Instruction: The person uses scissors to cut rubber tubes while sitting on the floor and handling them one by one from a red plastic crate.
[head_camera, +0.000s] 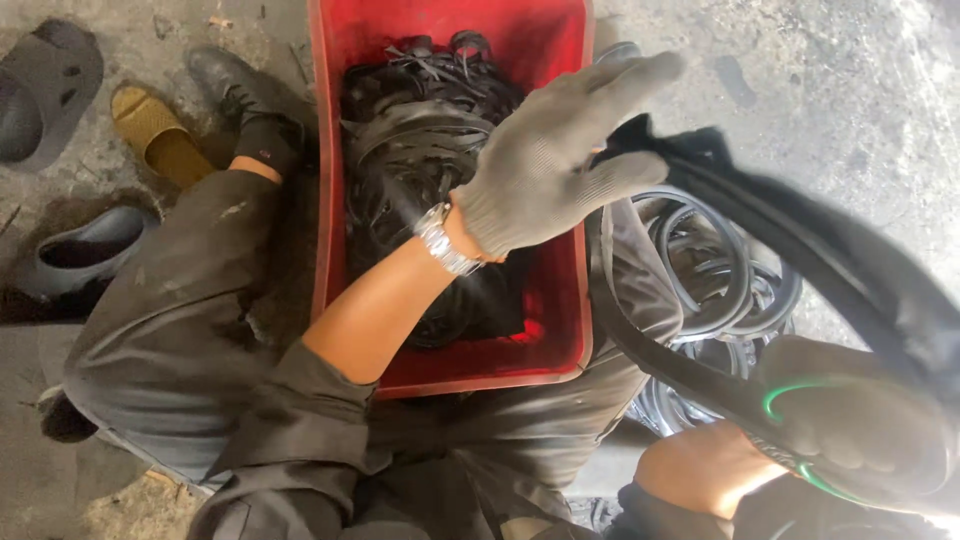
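My left hand (556, 157), in a grey knit glove with a metal watch at the wrist, reaches over the right rim of a red plastic crate (340, 120); its fingers and thumb close around the far end of a long black rubber ring (800, 240). My right hand (850, 430), in a dark glove with green trim, grips the near part of the same ring at lower right. The ring is blurred and arches between both hands. The crate holds a tangled heap of black rubber strips (420, 150).
A pile of black rubber rings (720, 280) lies on the concrete floor right of the crate. My legs in dark trousers flank the crate. Loose footwear sits at the left: a grey clog (45, 90), a yellow slipper (155, 135), another grey shoe (85, 250).
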